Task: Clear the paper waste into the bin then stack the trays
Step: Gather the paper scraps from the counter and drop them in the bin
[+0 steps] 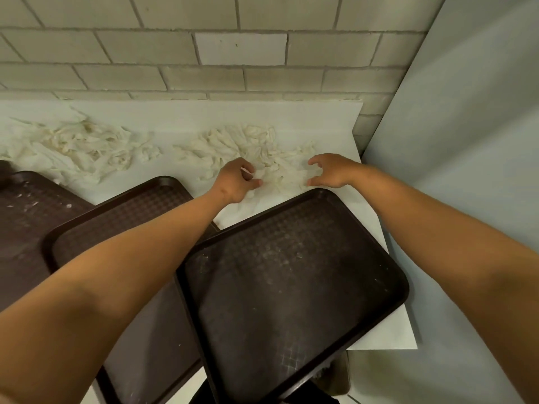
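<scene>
Skin, left hand [236, 182]: fingers curled into the near edge of the right paper heap [250, 147], pinching white shreds; I see a strip caught between thumb and fingers.
Skin, right hand [329, 170]: fingers and thumb spread in a loose claw, hovering at the heap's right edge; I see fingertips close to the shreds, gripping nothing that I can make out.
Forearms: both reach forward over the trays from the bottom corners of my view.
Right paper heap: torn white strips on the table [320, 118], between my two hands and spreading back toward the wall.
Left paper heap [75, 147]: larger spread of the same strips, far left of the table, apart from the first heap.
Right tray [291, 287]: dark brown, textured, tilted askew, nearest corner hanging past the table's front edge; dusted with pale specks.
Middle tray [122, 217]: same kind, partly under my left forearm and overlapped by the right tray.
Left tray [29, 217]: same kind, cut by the frame edge, a few paper crumbs on it.
Table: white, flat top, butted against the wall.
Wall [233, 48]: pale grey block, behind the table.
Panel [466, 141]: plain pale surface, right of the table.
</scene>
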A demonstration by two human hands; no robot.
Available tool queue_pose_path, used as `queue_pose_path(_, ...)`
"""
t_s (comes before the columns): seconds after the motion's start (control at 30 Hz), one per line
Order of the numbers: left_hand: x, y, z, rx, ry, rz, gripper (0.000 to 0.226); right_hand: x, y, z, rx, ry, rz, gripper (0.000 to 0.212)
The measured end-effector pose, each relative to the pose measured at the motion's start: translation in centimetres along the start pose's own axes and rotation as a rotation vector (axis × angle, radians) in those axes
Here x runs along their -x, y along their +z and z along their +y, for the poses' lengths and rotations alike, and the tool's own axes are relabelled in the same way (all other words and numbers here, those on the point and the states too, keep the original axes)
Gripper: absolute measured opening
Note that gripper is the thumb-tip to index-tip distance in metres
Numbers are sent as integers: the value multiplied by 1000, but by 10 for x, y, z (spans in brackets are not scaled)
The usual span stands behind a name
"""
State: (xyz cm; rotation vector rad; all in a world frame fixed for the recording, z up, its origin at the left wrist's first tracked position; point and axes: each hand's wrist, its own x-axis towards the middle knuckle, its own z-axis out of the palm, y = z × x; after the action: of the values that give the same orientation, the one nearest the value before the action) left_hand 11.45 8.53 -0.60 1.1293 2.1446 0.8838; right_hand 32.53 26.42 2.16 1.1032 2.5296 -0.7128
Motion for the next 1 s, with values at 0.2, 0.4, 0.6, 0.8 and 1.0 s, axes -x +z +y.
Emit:
queue_pose_path(0.2, 6, -15, -1, -58, 53, 4, 24, -16, 12, -17, 125, 33, -19, 80)
queue_pose_path(0.4, 17, -20, -3, 41, 34, -17, 29, -21, 24, -23, 143, 44, 63, 18)
queue_pose_path(0.6, 22, -26, -1, 78, 65, -8, 24, -15, 29, -17, 30, 62, 160, 17)
queue_pose_path(0.8, 31, -34, 8, 189, 72, 37, 19, 12, 5, -15, -373, 1, 341, 9)
queue_pose_path(1.0, 55, -37, 18, 347, 79, 51, 18, 58, -2, -21, -714, -105, 486, 8)
